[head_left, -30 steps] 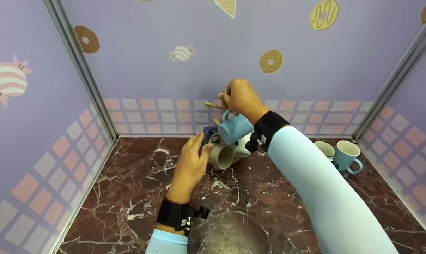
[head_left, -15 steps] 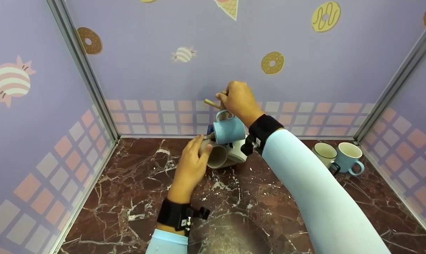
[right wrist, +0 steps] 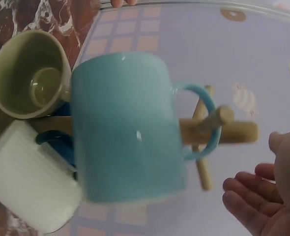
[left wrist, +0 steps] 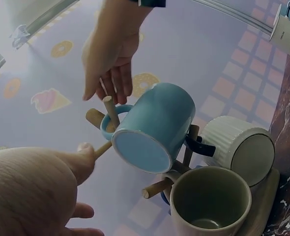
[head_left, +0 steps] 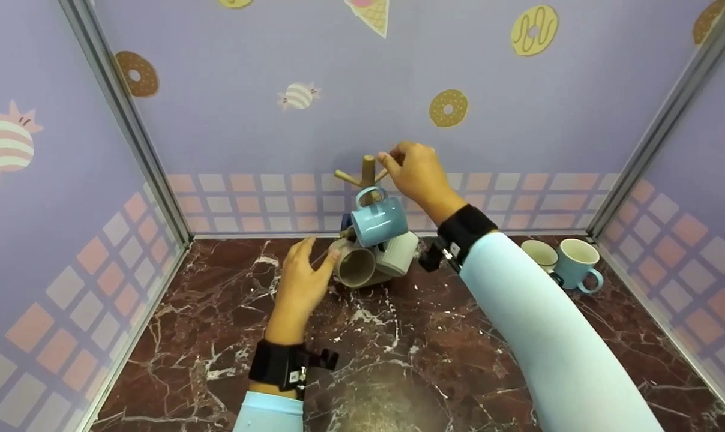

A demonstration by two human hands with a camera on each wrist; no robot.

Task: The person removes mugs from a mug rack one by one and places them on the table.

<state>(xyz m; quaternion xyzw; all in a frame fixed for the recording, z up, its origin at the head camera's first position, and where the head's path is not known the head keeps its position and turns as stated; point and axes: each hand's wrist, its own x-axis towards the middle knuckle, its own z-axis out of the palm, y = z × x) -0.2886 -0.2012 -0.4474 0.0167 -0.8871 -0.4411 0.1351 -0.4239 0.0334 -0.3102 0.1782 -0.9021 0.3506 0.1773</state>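
Observation:
A wooden mug tree (head_left: pixel 368 171) stands near the back wall with mugs on its pegs. From an upper peg a light blue mug (head_left: pixel 380 223) hangs by its handle, which the right wrist view shows looped over the peg (right wrist: pixel 218 118). Below it are a beige mug (head_left: pixel 356 268) facing forward and a white ribbed mug (head_left: pixel 400 255), tilted. A dark blue mug (head_left: pixel 345 222) is mostly hidden behind. My right hand (head_left: pixel 419 177) is beside the tree's top, apart from it, fingers loosely bent around nothing. Left of the beige mug, my left hand (head_left: pixel 301 285) holds nothing, its thumb near that mug.
To the right on the dark red marbled counter (head_left: pixel 458 360) stand a cream mug with a dark rim (head_left: pixel 539 255) and another light blue mug (head_left: pixel 578 263). Patterned panels enclose the back (head_left: pixel 218 132) and both sides.
My right hand has let go of the tree's top and moved right. The tree and its mugs turned slightly, then my left hand drew back left from the beige mug.

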